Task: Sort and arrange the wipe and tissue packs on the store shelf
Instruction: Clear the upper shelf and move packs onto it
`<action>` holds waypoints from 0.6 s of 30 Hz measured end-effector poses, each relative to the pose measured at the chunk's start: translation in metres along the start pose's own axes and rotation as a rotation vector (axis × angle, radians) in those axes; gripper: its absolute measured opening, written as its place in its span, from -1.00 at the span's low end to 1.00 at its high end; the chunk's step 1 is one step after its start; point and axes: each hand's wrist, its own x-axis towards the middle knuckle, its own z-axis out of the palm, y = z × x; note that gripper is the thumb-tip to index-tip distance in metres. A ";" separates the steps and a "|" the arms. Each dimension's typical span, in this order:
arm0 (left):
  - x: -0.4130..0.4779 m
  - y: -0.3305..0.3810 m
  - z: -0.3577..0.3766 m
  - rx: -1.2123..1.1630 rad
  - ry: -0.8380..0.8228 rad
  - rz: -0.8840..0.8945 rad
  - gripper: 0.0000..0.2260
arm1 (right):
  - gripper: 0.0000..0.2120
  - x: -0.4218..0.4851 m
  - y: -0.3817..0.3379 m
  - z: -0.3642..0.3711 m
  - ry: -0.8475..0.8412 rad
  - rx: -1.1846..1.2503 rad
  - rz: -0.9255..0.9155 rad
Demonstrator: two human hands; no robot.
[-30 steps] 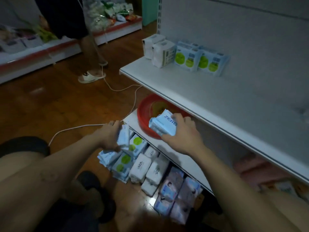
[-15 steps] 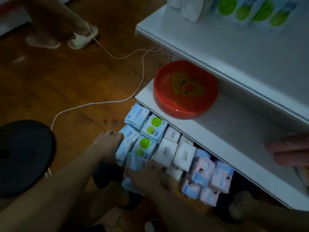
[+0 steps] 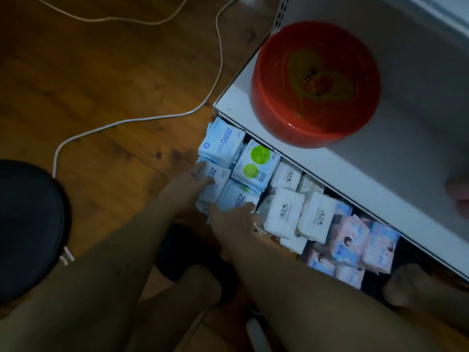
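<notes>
A pile of packs lies under the white lower shelf [image 3: 380, 179]. It holds blue ZERO wipe packs [image 3: 221, 146], a green-dotted pack [image 3: 256, 166], white tissue packs [image 3: 285, 215] and pink-and-blue packs [image 3: 355, 241]. My left hand [image 3: 191, 182] grips the left end of a middle ZERO pack [image 3: 218, 180], fingers on top and thumb at its side. My right hand [image 3: 233, 219] rests with straight fingers on the near end of another ZERO pack [image 3: 239, 198] just right of it. The rest of the pile is hidden by the shelf.
A red basin [image 3: 314, 82] stands on the shelf's left end. A white cable [image 3: 218, 59] runs over the wooden floor. A black round stool [image 3: 28, 229] sits at the left. My feet [image 3: 200, 283] are just in front of the pile.
My view has dropped from the upper shelf to the pile. The right hand brought its ZERO pack down from near the basin into the pile. The left hand stayed on the ZERO packs.
</notes>
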 end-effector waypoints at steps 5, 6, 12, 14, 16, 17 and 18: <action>-0.009 -0.005 0.030 -0.180 0.166 -0.113 -0.51 | -0.22 -0.005 0.030 0.001 -0.177 -0.457 -0.356; -0.007 -0.005 0.029 -0.217 0.193 -0.136 -0.57 | -0.20 -0.002 0.033 0.001 -0.187 -0.536 -0.393; 0.004 0.006 0.020 -0.202 0.115 -0.191 -0.63 | -0.16 0.016 0.029 -0.005 -0.179 -0.594 -0.428; 0.005 0.009 0.018 -0.174 0.083 -0.177 -0.62 | -0.15 0.023 0.023 -0.007 -0.200 -0.562 -0.390; 0.006 0.012 0.016 -0.144 0.047 -0.172 -0.58 | -0.15 0.025 0.020 -0.012 -0.243 -0.543 -0.372; 0.005 0.013 0.013 -0.130 0.028 -0.177 -0.55 | -0.16 0.022 0.019 -0.017 -0.259 -0.546 -0.387; 0.002 0.016 0.010 -0.122 0.018 -0.186 -0.53 | -0.17 0.018 0.019 -0.022 -0.266 -0.552 -0.417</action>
